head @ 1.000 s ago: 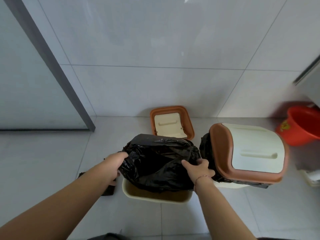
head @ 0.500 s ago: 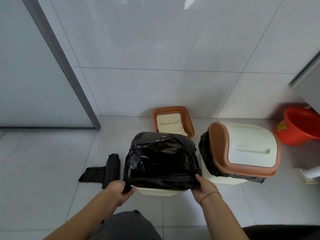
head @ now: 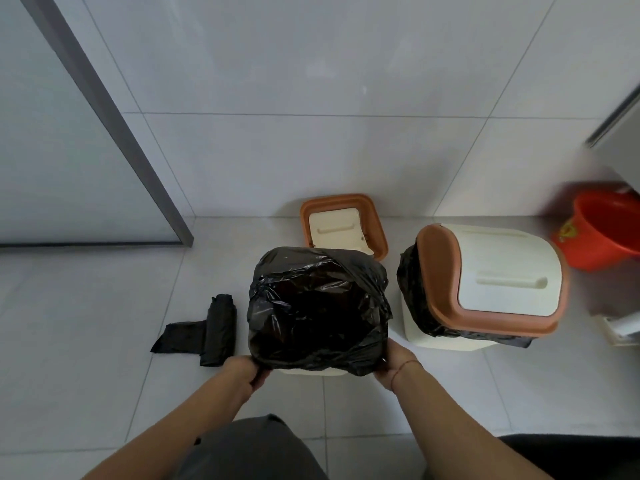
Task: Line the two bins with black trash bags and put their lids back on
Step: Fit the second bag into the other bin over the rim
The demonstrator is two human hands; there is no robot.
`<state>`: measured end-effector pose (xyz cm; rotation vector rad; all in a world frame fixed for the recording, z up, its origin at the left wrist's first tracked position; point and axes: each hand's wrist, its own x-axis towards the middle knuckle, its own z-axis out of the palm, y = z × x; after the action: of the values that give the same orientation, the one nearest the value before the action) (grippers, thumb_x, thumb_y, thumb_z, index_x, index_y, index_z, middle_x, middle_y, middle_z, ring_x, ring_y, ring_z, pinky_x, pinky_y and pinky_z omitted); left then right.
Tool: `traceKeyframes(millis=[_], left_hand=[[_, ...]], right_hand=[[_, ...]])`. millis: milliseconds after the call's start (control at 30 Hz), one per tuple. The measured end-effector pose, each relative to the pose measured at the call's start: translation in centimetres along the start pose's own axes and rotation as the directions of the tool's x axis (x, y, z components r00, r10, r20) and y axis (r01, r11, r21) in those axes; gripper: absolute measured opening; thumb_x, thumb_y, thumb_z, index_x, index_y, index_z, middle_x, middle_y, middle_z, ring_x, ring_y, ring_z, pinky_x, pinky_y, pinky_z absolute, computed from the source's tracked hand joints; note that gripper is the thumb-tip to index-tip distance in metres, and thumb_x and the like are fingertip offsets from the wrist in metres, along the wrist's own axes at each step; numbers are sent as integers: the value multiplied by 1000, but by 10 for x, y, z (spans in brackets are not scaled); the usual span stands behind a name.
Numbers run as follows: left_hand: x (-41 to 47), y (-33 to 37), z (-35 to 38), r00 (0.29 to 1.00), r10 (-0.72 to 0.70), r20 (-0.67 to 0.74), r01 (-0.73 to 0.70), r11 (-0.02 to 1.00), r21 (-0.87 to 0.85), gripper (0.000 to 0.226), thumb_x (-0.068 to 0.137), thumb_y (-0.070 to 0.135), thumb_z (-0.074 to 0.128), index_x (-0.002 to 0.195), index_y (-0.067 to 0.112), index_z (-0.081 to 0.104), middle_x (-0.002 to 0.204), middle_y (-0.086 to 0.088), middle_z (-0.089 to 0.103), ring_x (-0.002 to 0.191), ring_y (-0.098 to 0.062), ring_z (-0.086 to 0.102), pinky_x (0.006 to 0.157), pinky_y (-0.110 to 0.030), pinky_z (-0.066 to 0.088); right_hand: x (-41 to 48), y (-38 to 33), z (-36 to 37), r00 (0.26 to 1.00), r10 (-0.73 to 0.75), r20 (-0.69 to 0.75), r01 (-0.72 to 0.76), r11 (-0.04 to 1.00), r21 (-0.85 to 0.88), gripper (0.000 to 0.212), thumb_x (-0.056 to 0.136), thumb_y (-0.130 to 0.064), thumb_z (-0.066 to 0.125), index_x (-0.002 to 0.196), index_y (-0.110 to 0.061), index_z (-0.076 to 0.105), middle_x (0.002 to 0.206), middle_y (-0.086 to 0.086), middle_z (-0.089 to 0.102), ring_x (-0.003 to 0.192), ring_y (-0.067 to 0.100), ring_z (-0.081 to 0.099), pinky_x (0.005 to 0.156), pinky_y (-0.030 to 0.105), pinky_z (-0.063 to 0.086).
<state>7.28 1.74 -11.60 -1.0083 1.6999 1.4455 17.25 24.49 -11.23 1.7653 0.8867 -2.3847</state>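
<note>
Left hand (head: pixel 242 370): pinches trash bag (head: pixel 317 306) hem at bin (head: pixel 311 370) near-left corner, securing overlap.
Right hand (head: pixel 396 362): apparently gripping hem, near-right corner.
Loose lid (head: pixel 343 225): awaits refitting.

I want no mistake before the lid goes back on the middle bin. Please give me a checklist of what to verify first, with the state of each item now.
1. Black trash bag pulled over the rim of the middle bin on the near side: ok, both hands hold its edge there.
2. Bag over the far rim: cannot tell, the bulging bag hides it.
3. Bag pushed down inside: not ok, it puffs up above the opening.
4. Left hand and right hand free to take the lid: not ok, both grip the bag.
5. Loose lid within sight: ok, it lies behind the bin by the wall.
6. Right bin done: ok, lined and its lid on.
</note>
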Motion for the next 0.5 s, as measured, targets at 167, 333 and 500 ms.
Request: traceKeyframes(millis=[167,333,500], left_hand=[[-21,17,-8,851,452,-269,-305,840,448,44,86,-3,50,129,-5,45,122,-28,48,107,-44,50,92,-50,45],[-70,26,0,137,881,452,-818,-157,554,24,80,-1,61,101,10,66,98,-7,63,90,-23,58,78,-36,44],[-74,22,31,394,402,826,-842,-203,500,25,91,42,53,106,27,66,101,8,61,94,-7,57,83,-27,47]], right_hand=[[-14,-22,-6,919,-240,-313,113,921,-373,24,96,-6,42,115,0,56,103,20,63,93,37,61,71,33,45],[-75,-24,7,681,-647,-345,423,731,-536,28,86,-37,51,96,-11,49,84,4,58,86,32,55,73,33,37],[-90,-1,42,785,-595,-172,175,479,-860,77,76,-49,66,128,-7,29,130,16,34,114,37,47,73,36,35]])
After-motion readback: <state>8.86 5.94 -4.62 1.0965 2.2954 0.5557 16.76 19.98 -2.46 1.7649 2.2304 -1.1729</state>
